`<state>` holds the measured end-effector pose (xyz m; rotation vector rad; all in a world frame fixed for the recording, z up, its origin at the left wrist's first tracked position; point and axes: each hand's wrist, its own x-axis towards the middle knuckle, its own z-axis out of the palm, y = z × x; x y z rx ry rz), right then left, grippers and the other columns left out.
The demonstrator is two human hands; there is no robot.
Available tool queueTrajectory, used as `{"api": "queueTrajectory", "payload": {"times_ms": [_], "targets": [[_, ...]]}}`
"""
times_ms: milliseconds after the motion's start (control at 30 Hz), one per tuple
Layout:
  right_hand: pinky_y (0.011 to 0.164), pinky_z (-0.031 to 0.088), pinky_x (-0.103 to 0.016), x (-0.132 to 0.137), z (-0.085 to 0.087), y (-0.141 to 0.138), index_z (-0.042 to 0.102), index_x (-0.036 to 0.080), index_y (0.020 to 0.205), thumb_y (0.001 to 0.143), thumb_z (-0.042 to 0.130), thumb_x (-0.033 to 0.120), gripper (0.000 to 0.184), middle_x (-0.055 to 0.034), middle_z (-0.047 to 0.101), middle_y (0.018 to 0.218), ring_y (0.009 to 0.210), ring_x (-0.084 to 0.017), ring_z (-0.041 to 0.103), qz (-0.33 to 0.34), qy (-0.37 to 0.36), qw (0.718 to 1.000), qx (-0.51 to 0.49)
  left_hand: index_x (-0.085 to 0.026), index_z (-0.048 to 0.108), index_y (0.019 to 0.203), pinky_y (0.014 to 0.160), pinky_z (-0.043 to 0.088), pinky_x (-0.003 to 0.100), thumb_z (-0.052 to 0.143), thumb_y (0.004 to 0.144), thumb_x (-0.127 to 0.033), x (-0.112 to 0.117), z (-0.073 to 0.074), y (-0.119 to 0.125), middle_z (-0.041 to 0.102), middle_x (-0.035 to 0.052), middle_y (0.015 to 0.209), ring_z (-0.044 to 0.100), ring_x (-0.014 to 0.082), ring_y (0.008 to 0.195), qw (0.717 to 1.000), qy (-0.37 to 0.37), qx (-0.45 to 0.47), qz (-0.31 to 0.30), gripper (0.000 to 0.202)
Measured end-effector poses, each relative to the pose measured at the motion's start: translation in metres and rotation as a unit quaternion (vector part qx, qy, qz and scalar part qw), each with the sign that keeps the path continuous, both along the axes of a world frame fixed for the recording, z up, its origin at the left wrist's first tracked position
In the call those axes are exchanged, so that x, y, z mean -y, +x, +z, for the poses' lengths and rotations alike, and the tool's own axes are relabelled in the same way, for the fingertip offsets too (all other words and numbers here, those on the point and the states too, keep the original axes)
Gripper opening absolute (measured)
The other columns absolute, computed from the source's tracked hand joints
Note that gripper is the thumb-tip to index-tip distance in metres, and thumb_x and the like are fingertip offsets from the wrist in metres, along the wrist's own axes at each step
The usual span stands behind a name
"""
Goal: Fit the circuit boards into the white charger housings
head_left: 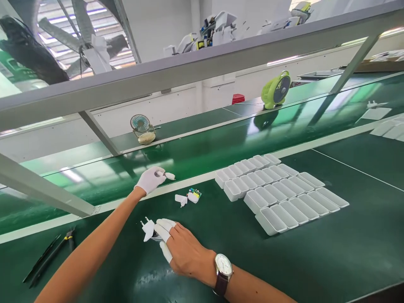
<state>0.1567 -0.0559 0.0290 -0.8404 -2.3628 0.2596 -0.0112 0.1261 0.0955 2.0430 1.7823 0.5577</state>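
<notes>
My left hand (150,179), in a white glove, reaches out to the edge of the conveyor belt and pinches a small white charger part (169,176). My right hand (180,248), with white finger cots and a wristwatch, rests on the green table and its fingertips grip a white plug piece with two pins (147,229). Between the hands lie a white plug half (181,200) and a small circuit board piece with coloured parts (193,195).
A block of several white plastic trays (277,191) lies to the right. Black pliers and tweezers (50,256) lie at the left. A small teal fan (141,128) and a green fan (275,89) stand beyond the belt. A grey frame beam (189,69) crosses overhead.
</notes>
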Motion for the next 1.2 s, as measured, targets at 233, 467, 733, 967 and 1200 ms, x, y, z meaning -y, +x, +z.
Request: {"api": "queueTrajectory", "payload": {"times_ms": [233, 467, 733, 967, 1200], "targets": [[0.103, 0.052, -0.044, -0.002, -0.004, -0.003, 0.044, 0.009, 0.142, 0.095, 0.049, 0.017, 0.049, -0.0181, 0.065, 0.124, 0.115, -0.029, 0.061, -0.032, -0.005, 0.999, -0.026, -0.024, 0.076, 0.094, 0.08, 0.054, 0.027, 0.081, 0.065, -0.02, 0.056, 0.002, 0.068, 0.073, 0.002, 0.099, 0.068, 0.0192, 0.089, 0.944, -0.055, 0.053, -0.322, 0.03], [0.088, 0.058, -0.047, -0.009, -0.024, 0.005, 0.062, 0.013, 0.114, 0.086, 0.046, 0.005, 0.033, -0.0141, 0.068, 0.096, 0.094, -0.029, 0.065, -0.016, 0.058, 0.997, -0.046, -0.024, 0.072, 0.114, 0.097, 0.054, 0.034, 0.074, 0.081, -0.028, 0.096, 0.02, 0.0, 0.066, 0.0084, 0.127, 0.063, 0.0223, 0.114, 0.969, 0.061, 0.111, -0.212, 0.033], [0.094, 0.056, -0.044, -0.019, 0.0, 0.001, 0.031, 0.012, 0.153, 0.094, 0.034, 0.007, 0.059, -0.0167, 0.061, 0.134, 0.115, -0.027, 0.064, -0.021, 0.171, 0.982, -0.08, -0.024, 0.074, 0.106, 0.094, 0.056, 0.034, 0.062, 0.084, -0.033, 0.179, 0.011, -0.199, 0.07, 0.0046, 0.121, 0.068, 0.0211, 0.099, 0.964, 0.102, -0.022, 0.244, 0.026], [0.096, 0.057, -0.045, -0.019, 0.01, -0.001, 0.037, 0.02, 0.152, 0.1, 0.038, 0.018, 0.052, -0.0138, 0.062, 0.135, 0.121, -0.028, 0.063, -0.027, 0.17, 0.977, -0.124, -0.017, 0.071, 0.08, 0.098, 0.051, 0.038, 0.068, 0.072, -0.026, 0.235, -0.008, -0.309, 0.074, 0.012, 0.097, 0.068, 0.0292, 0.099, 0.891, 0.061, -0.044, 0.447, 0.012], [0.099, 0.056, -0.049, -0.021, 0.01, 0.002, 0.048, 0.023, 0.145, 0.1, 0.044, 0.02, 0.045, -0.013, 0.064, 0.132, 0.12, -0.029, 0.064, -0.026, 0.152, 0.975, -0.159, -0.017, 0.065, 0.083, 0.085, 0.052, 0.037, 0.05, 0.086, -0.038, 0.237, -0.005, -0.302, 0.071, 0.0111, 0.085, 0.066, 0.0267, 0.088, 0.871, 0.086, 0.011, 0.484, 0.026]]}}
